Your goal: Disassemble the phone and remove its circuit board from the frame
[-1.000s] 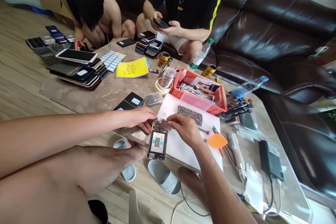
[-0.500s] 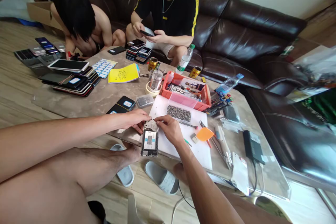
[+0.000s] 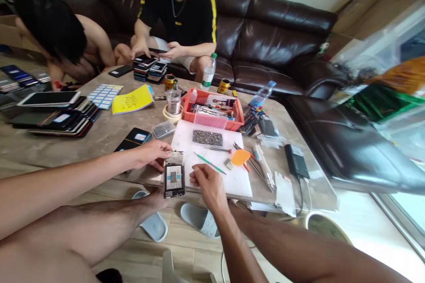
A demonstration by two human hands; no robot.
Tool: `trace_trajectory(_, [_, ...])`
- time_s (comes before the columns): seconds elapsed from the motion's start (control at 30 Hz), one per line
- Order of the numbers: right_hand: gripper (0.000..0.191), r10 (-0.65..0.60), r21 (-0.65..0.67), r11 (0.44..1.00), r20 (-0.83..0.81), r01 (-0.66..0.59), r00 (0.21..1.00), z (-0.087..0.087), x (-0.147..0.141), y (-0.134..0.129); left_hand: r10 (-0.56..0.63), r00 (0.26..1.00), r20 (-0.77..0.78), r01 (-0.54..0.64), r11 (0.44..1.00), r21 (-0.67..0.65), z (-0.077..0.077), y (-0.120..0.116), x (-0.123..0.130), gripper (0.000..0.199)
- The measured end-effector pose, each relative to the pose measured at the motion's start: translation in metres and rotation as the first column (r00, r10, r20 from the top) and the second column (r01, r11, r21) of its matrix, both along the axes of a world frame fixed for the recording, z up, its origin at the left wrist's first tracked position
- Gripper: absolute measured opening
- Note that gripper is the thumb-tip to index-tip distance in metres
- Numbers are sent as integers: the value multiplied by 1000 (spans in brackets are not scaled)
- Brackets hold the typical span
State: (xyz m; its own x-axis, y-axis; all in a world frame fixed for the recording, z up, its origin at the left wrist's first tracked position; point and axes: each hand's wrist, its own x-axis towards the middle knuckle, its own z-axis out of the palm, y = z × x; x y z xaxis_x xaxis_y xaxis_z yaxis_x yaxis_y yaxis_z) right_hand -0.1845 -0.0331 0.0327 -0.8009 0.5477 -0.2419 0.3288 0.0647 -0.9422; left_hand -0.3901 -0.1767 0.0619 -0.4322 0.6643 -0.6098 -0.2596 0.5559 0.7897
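Note:
An opened phone (image 3: 174, 177), its battery and inner parts showing, is held at its upper left edge by my left hand (image 3: 153, 154) over the table's front edge. My right hand (image 3: 206, 182) is just right of the phone, apart from it, with its fingers curled together; whatever they hold, if anything, is too small to make out. Beyond it on a white foam sheet (image 3: 182, 139) lie a green tool (image 3: 210, 163), a screwdriver (image 3: 219, 150) and a clear box of small screws (image 3: 207, 138).
A red tray (image 3: 237, 117) of tools stands behind the sheet. Pliers (image 3: 244, 154), an orange piece (image 3: 240, 157) and a black adapter (image 3: 296, 161) lie to the right. Stacked phones (image 3: 63, 119) are at the left. Two people sit across the table (image 3: 133, 119).
My right hand has come away from the phone's top and drawn back to the right. The view has turned rightward. My left hand still holds the phone.

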Motion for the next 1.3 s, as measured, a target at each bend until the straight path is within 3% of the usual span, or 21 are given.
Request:
trace_trajectory(0.13, [35,-21,-82,996,10,22,1000,-7,22,-23,-92,996,9,92,995,26,16,0,3,57])
trace_trajectory(0.23, [42,36,-216,975,-53,-47,998,-4,23,-31,-178,982,58,175,983,50,24,5,16,58])
trace_trajectory(0.43, [40,-48,-296,955,-91,19,995,-1,22,-35,-202,974,100,200,979,26,24,20,50,55])
trace_trajectory(0.63, [48,-87,-348,936,-96,48,992,-8,27,-29,-198,976,88,198,980,2,23,26,58,54])
trace_trajectory(0.8, [46,-143,-338,934,-59,115,988,-13,26,-22,-214,972,95,218,976,-29,18,31,59,46])
trace_trajectory(1.1, [43,-157,-270,952,-26,144,987,-9,28,-8,-201,968,148,210,977,-48,21,47,68,53])
trace_trajectory(1.2, [39,-163,-184,970,-1,160,987,-7,39,10,-163,975,153,172,984,-49,18,51,62,58])
trace_trajectory(1.3, [28,-279,-47,958,52,281,959,0,69,46,-107,984,144,118,990,-71,15,52,53,64])
